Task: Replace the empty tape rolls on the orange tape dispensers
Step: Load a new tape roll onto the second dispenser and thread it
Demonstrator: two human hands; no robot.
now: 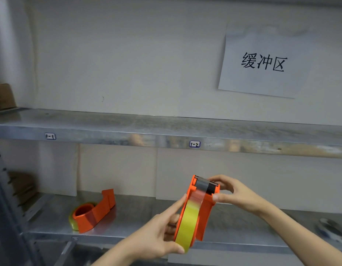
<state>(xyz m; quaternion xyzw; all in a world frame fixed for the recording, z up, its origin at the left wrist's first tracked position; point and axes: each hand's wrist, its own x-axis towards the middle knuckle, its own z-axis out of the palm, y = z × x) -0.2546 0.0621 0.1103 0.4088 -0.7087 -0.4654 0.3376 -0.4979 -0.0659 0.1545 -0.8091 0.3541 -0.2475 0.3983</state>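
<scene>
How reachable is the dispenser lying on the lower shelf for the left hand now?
Probably not yet: the left hand grips the held dispenser. Nothing stands between it and the lying dispenser, so once freed, likely yes.

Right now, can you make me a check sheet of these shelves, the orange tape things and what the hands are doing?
Surface: lower metal shelf, scuffed, with an upper metal shelf above it.
Job's things: held dispenser carries a yellow tape roll, with tape running up to its top end. Second dispenser lies on the lower shelf, to the left, with yellow showing at its round end.
Clutter: blurred whitish object at the lower shelf's right; cannot tell what it is.
Hands: left hand grips the held dispenser at the roll; right hand pinches its top end.
Cables: nothing seen.
Surroundings: paper sign on the wall; brown box at the upper shelf's left end.
</scene>
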